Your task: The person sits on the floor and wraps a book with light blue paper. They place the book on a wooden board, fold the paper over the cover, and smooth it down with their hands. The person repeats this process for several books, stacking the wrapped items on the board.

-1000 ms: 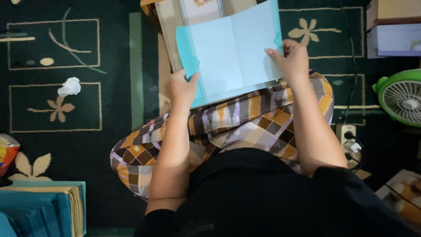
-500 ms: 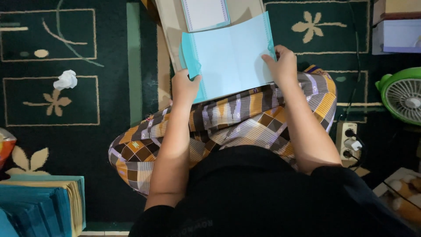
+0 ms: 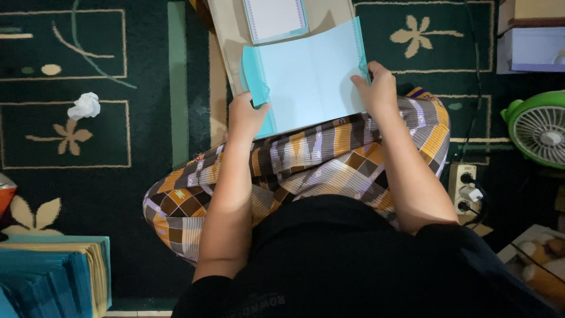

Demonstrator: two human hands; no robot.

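I sit cross-legged in a checked sarong (image 3: pixel 306 165) on a dark green carpet. A light blue paper folder (image 3: pixel 309 76) lies open over my knees, on top of a brown cardboard sheet (image 3: pixel 226 35). My left hand (image 3: pixel 246 115) pinches the folder's lower left edge, where a teal flap folds over. My right hand (image 3: pixel 376 88) grips its right edge. Above the folder, a white sheet with a teal border (image 3: pixel 275 17) rests on the cardboard.
A crumpled white paper ball (image 3: pixel 85 106) lies on the carpet at left. A stack of teal folders and brown paper (image 3: pixel 56 274) sits at lower left. At right stand a green fan (image 3: pixel 538 126), a power strip (image 3: pixel 465 188) and boxes (image 3: pixel 532 35).
The folder and both hands sit lower in view than a second ago, and the white bordered sheet above it has come into sight. Both hands keep their hold on the folder's edges.
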